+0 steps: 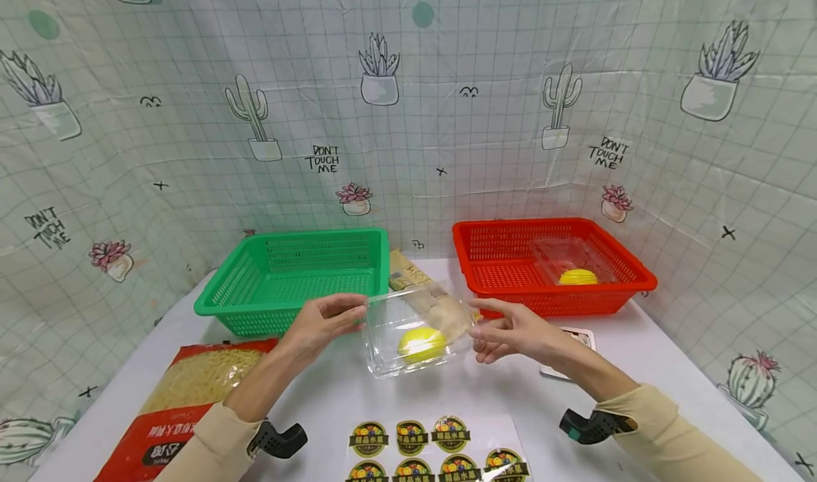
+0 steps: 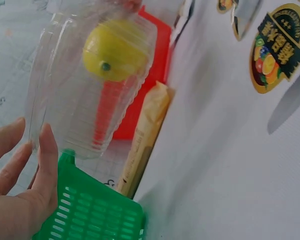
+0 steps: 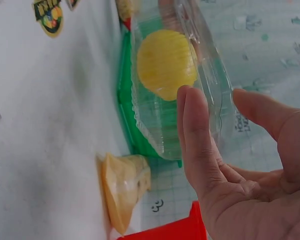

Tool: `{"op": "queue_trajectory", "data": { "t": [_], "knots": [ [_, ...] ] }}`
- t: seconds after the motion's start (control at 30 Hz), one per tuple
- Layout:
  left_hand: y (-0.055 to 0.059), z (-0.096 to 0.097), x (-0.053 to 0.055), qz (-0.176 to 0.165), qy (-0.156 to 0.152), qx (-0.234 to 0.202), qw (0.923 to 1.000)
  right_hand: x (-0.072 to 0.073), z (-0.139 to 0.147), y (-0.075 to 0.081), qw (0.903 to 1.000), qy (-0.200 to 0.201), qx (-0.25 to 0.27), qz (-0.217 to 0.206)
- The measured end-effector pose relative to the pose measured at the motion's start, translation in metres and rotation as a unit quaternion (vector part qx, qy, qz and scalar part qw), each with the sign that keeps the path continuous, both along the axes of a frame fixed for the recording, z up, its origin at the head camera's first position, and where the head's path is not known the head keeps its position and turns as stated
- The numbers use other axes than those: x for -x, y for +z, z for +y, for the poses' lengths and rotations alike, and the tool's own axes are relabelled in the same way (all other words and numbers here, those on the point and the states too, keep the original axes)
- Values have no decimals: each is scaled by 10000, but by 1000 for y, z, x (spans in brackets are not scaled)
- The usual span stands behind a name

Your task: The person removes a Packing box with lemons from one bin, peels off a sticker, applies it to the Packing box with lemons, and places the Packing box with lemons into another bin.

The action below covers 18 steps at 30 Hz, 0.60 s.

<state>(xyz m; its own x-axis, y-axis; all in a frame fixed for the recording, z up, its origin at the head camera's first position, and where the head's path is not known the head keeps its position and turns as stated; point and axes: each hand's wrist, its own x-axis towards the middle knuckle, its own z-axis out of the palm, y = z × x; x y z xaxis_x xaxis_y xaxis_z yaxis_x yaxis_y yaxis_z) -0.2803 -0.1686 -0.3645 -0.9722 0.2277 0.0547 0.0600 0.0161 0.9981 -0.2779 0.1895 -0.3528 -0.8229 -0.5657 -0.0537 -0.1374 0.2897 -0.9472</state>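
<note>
A clear plastic clamshell box [image 1: 385,337], its lid shut, is held up above the table between both hands. Inside it lies a yellow lemon [image 1: 422,345], toward the front; the lemon [image 2: 115,50] also shows through the plastic in the left wrist view. The left hand [image 1: 324,324] pinches the box's left edge between thumb and fingers. On the opposite side, the right hand [image 1: 520,331] grips the right edge, thumb and fingers on either side of the rim, as the right hand [image 3: 245,170] in the right wrist view shows.
A green basket [image 1: 291,312] stands behind on the left. The red basket [image 1: 555,303] at right holds another clear box with a lemon. A paper-wrapped packet [image 1: 408,269], a red pasta bag [image 1: 185,404], a sticker sheet [image 1: 491,432] and a white-edged card [image 1: 590,337] lie around.
</note>
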Motion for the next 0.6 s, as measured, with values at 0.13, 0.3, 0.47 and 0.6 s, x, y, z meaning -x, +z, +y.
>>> {"op": "queue_trajectory", "data": {
  "t": [0.13,0.3,0.47,0.6],
  "knots": [
    [-6,-2,-3,-15,57,128,9999,-6,-4,-5,9998,153,74,-116],
    [-13,-3,-5,-5,127,339,9993,-10,-6,-12,9993,323,43,-164],
    [-18,-3,-5,74,136,532,9985,-11,-8,-18,9988,494,50,-34],
    [-21,-4,-3,98,125,627,9979,-12,-9,-23,9984,556,77,1]
  ]
}}
